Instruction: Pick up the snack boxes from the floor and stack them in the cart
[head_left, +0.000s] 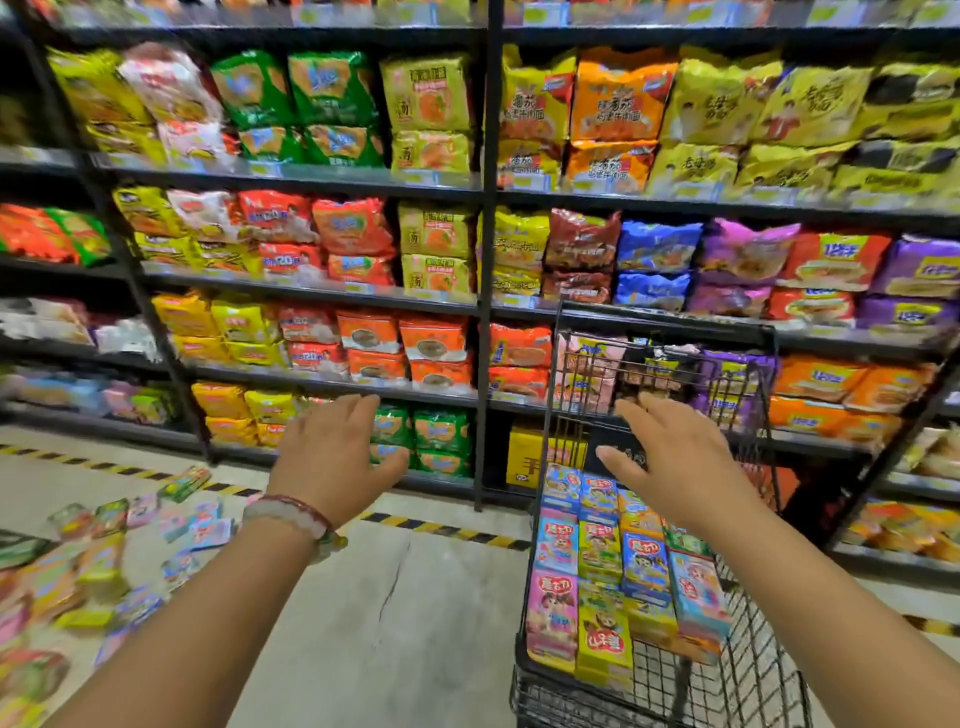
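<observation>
Many small colourful snack boxes (88, 566) lie scattered on the floor at the lower left. A black wire cart (748, 675) stands at the lower right, and several snack boxes (602, 551) are stacked in rows inside it. My left hand (332, 457) is raised over the open floor between the pile and the cart, fingers straight, holding nothing; a bead bracelet sits on its wrist. My right hand (670, 457) hovers above the far end of the cart, fingers spread, empty.
Tall black shelves (485, 249) full of instant noodle packs fill the view ahead. A yellow and black hazard stripe (447, 530) runs along the floor at the shelf base. Grey concrete floor (395, 623) lies between the pile and the cart.
</observation>
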